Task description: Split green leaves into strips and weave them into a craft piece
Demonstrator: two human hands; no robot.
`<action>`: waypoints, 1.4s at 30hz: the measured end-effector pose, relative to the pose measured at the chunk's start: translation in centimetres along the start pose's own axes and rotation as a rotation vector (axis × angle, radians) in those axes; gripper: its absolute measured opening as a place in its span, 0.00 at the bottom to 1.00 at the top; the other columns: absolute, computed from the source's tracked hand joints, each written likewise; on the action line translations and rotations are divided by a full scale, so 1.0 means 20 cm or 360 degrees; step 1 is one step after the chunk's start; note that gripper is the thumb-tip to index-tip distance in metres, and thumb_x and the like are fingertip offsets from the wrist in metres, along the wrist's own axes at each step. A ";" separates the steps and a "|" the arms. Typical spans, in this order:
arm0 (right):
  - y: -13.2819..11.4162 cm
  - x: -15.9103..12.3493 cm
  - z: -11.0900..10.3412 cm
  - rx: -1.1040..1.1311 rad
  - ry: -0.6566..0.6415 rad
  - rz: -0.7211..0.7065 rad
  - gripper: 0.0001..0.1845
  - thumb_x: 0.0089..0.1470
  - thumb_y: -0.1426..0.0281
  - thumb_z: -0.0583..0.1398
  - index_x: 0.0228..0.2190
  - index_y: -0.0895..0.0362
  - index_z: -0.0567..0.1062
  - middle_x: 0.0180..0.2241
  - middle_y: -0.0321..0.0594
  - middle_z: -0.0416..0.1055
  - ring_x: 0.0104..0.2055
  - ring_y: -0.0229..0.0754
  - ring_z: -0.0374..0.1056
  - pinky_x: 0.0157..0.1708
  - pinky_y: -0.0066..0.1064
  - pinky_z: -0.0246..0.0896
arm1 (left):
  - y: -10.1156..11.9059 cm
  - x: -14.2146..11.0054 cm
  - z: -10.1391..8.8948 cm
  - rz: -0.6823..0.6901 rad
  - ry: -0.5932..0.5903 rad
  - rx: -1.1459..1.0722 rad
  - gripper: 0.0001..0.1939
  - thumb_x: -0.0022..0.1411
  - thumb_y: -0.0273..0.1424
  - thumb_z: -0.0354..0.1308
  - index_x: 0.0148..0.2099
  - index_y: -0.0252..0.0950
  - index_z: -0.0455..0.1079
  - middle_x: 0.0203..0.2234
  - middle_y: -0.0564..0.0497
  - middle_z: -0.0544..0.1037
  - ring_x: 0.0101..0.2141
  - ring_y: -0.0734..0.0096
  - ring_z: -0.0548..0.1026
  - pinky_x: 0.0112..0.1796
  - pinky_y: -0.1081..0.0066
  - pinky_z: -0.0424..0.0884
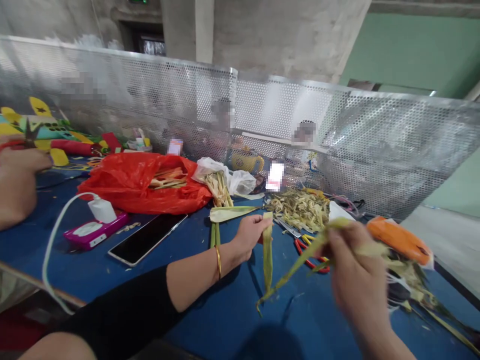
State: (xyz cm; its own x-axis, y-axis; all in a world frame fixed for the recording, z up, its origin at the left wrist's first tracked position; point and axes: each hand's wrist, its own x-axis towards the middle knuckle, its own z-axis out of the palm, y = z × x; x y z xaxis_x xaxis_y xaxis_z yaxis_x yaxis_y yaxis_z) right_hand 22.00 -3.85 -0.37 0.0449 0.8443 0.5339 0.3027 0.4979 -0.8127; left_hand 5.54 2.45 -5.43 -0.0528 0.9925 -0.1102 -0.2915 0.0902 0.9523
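My left hand, with a gold bangle at the wrist, pinches the upper end of a flat yellow-green husk strip that hangs down over the blue table. At the lower right, my right hand is closed on another husk strip, slightly blurred. The two strips meet at their low ends; whether they are one piece I cannot tell. Red-handled scissors and yellow-handled ones lie between my hands, partly hidden behind the right-hand strip. A wide pale husk piece lies just beyond my left hand.
A heap of husk shreds lies before the perforated metal screen. Left stand a red plastic bag, a black phone and a purple power strip with cable. An orange bag lies right. Another person's hand holds scissors far left.
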 end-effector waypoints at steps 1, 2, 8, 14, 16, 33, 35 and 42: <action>0.01 0.03 0.03 0.0176 -0.0045 0.0277 0.07 0.53 0.63 0.56 0.30 0.53 0.68 0.21 0.36 0.69 0.22 0.40 0.68 0.21 0.30 0.63 | 0.00 -0.03 0.01 0.0003 -0.0116 0.0017 0.10 0.49 0.34 0.62 0.25 0.33 0.68 0.16 0.56 0.68 0.17 0.77 0.67 0.21 0.75 0.66; 0.02 0.06 0.06 0.0371 -0.0113 0.0528 0.06 0.50 0.65 0.56 0.29 0.54 0.69 0.23 0.38 0.71 0.24 0.41 0.70 0.22 0.30 0.64 | 0.00 -0.05 0.03 0.0013 -0.0218 0.0032 0.09 0.48 0.34 0.63 0.26 0.33 0.69 0.17 0.56 0.69 0.18 0.77 0.67 0.21 0.75 0.66; 0.06 0.10 0.07 0.0874 -0.0192 0.1035 0.05 0.40 0.71 0.60 0.24 0.55 0.67 0.22 0.32 0.68 0.19 0.33 0.63 0.21 0.27 0.63 | -0.02 -0.09 0.04 -0.0019 -0.0357 0.0079 0.11 0.47 0.36 0.64 0.28 0.32 0.71 0.19 0.53 0.71 0.19 0.76 0.68 0.21 0.75 0.64; 0.16 0.09 0.10 0.0400 -0.0205 0.0762 0.16 0.40 0.62 0.66 0.31 0.59 0.75 0.16 0.28 0.60 0.16 0.30 0.50 0.15 0.24 0.45 | -0.01 -0.11 0.05 -0.0006 -0.0418 0.0134 0.12 0.47 0.38 0.62 0.27 0.33 0.70 0.18 0.55 0.70 0.19 0.76 0.68 0.22 0.75 0.65; 0.19 0.08 0.13 0.0206 -0.0132 0.0592 0.13 0.39 0.62 0.67 0.26 0.59 0.76 0.20 0.34 0.67 0.22 0.35 0.59 0.22 0.27 0.54 | -0.01 -0.13 0.05 -0.0030 -0.0482 0.0160 0.12 0.46 0.38 0.63 0.25 0.33 0.69 0.17 0.55 0.70 0.19 0.75 0.68 0.22 0.75 0.65; 0.25 0.10 0.12 -0.0057 -0.0152 0.0392 0.14 0.43 0.59 0.64 0.24 0.58 0.75 0.24 0.38 0.72 0.28 0.42 0.64 0.30 0.31 0.58 | 0.01 -0.14 0.05 -0.0571 -0.0614 -0.0387 0.15 0.40 0.30 0.71 0.31 0.33 0.70 0.22 0.55 0.72 0.25 0.75 0.69 0.32 0.72 0.64; 0.26 0.10 0.11 -0.0085 -0.0143 0.0383 0.14 0.43 0.58 0.64 0.25 0.58 0.76 0.23 0.37 0.71 0.28 0.42 0.64 0.30 0.31 0.58 | 0.01 -0.13 0.05 -0.0563 -0.0615 -0.0390 0.16 0.39 0.30 0.71 0.31 0.33 0.71 0.22 0.56 0.71 0.25 0.75 0.69 0.32 0.72 0.63; 0.24 0.12 0.11 -0.0089 -0.0105 0.0364 0.12 0.42 0.60 0.63 0.22 0.58 0.75 0.22 0.37 0.71 0.27 0.41 0.64 0.29 0.31 0.59 | 0.00 -0.12 0.04 -0.0550 -0.0633 -0.0502 0.14 0.43 0.32 0.71 0.32 0.33 0.71 0.23 0.55 0.71 0.26 0.77 0.68 0.31 0.74 0.62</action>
State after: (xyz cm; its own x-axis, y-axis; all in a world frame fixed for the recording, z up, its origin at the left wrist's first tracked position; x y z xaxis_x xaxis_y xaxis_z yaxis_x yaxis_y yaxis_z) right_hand 21.46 0.96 -3.52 0.0564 0.9459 0.3196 0.3444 0.2820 -0.8954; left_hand 6.43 0.15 -4.87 0.4379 0.8703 -0.2253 -0.5002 0.4441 0.7434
